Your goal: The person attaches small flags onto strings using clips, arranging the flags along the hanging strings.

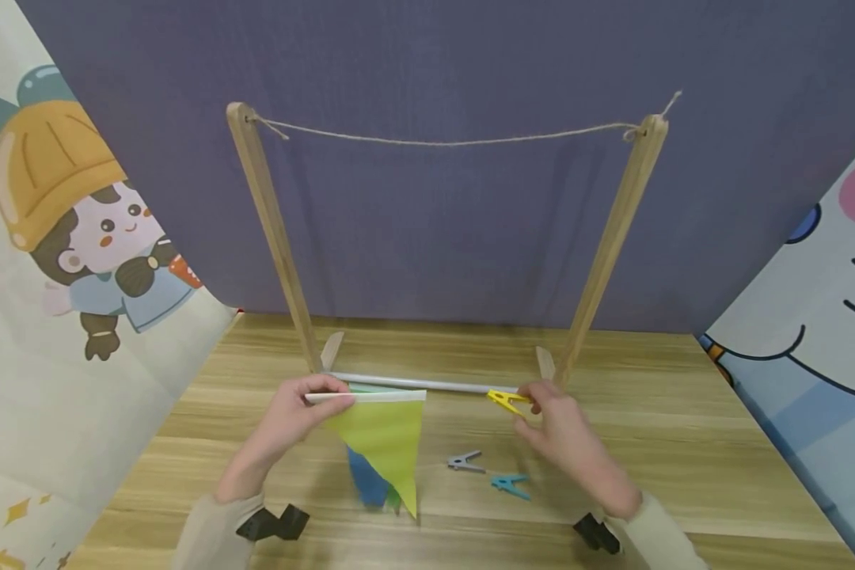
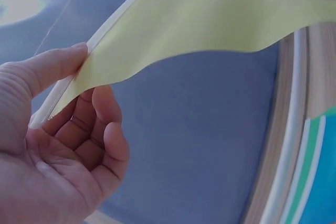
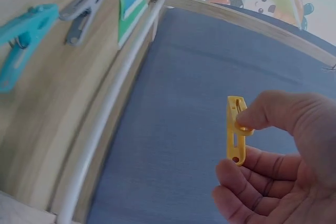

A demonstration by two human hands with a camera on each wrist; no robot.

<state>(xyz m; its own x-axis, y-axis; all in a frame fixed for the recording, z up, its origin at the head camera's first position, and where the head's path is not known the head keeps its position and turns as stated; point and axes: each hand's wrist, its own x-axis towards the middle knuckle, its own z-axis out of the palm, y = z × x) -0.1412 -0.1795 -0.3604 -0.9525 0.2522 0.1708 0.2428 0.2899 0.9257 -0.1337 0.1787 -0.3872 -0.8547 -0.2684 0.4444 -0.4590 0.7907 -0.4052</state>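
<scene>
Left hand point(image 1: 294, 419) pinches a white-edged, yellow-green triangular flag point(image 1: 390, 431).

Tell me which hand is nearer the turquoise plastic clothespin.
Right. The right hand is right of the turquoise clothespin; the left hand is farther away on its left, pinching the yellow-green triangular pennant.

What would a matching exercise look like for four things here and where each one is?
1. Yellow flag
2. Yellow clothespin
3. Teal clothespin
4. String

A. Lying on the table
B. Hung between two wooden posts
C. Held in the left hand
D. Held in the right hand

Pairs: 1-C, 2-D, 3-A, 4-B.
</scene>
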